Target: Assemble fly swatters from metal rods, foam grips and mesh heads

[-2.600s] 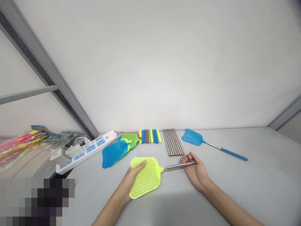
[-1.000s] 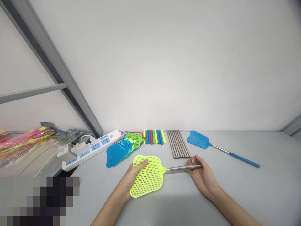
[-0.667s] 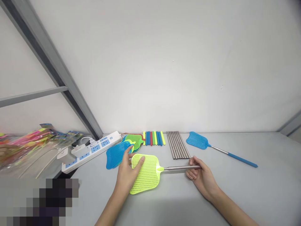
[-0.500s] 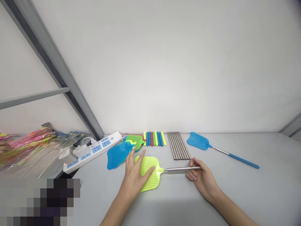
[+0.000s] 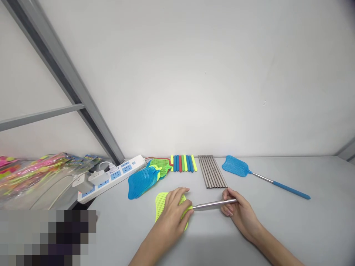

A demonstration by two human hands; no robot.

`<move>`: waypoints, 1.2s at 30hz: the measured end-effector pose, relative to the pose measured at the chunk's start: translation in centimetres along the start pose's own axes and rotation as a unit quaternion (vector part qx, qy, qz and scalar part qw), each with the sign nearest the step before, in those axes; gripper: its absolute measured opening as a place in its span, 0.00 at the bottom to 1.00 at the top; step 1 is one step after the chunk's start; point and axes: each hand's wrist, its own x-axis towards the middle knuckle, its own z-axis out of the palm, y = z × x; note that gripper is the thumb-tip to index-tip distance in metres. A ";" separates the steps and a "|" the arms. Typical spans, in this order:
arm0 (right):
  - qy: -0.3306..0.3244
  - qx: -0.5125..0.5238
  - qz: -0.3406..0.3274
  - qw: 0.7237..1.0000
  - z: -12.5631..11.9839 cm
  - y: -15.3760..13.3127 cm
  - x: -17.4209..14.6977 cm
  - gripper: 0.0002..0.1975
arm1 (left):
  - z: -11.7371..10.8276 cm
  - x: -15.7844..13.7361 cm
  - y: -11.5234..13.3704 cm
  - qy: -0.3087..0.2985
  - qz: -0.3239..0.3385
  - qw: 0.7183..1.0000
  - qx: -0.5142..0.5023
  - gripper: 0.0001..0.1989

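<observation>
A yellow-green fly swatter head [image 5: 161, 203] is joined to a silver metal rod [image 5: 210, 204] in front of me. My left hand [image 5: 174, 210] lies over the head, thumb and fingers closed on its neck, where the rod meets the plastic. The hand hides much of the perforated face. My right hand [image 5: 235, 207] is closed around the rod's far end, pinching it between thumb and fingers. The rod slopes slightly up toward the right.
Swatter heads [image 5: 142, 181] in blue and green are stacked at left, beside coloured handle grips [image 5: 180, 163] and a row of metal rods [image 5: 213, 171]. A complete blue fly swatter [image 5: 237, 166] lies right. A power strip [image 5: 115, 175] and bagged goods [image 5: 41, 170] are far left.
My left hand has moved right along the swatter head and closed on its neck. The head has shifted slightly left and down, while my right hand keeps its hold on the rod.
</observation>
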 end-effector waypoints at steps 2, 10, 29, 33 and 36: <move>-0.011 -0.016 0.007 1.000 0.1 -0.1 -0.1 0.17 | 0.1 0.0 0.2 -0.003 0.007 1.000 -0.019 0.09; -0.027 -0.077 0.021 0.996 0.7 -0.4 -0.5 0.15 | 0.6 -0.1 0.4 0.011 0.010 0.998 -0.057 0.07; -0.101 -0.151 0.053 0.982 1.0 -0.5 -1.2 0.11 | 0.4 -0.6 1.6 -0.066 -0.013 0.997 -0.034 0.11; -0.106 -0.129 0.055 0.984 1.1 -0.1 -1.2 0.09 | 0.4 -0.7 1.4 -0.069 -0.023 0.997 -0.033 0.12; -0.100 -0.102 0.025 0.989 1.0 0.1 -1.0 0.15 | 0.4 -0.7 1.2 -0.062 -0.045 0.996 -0.033 0.13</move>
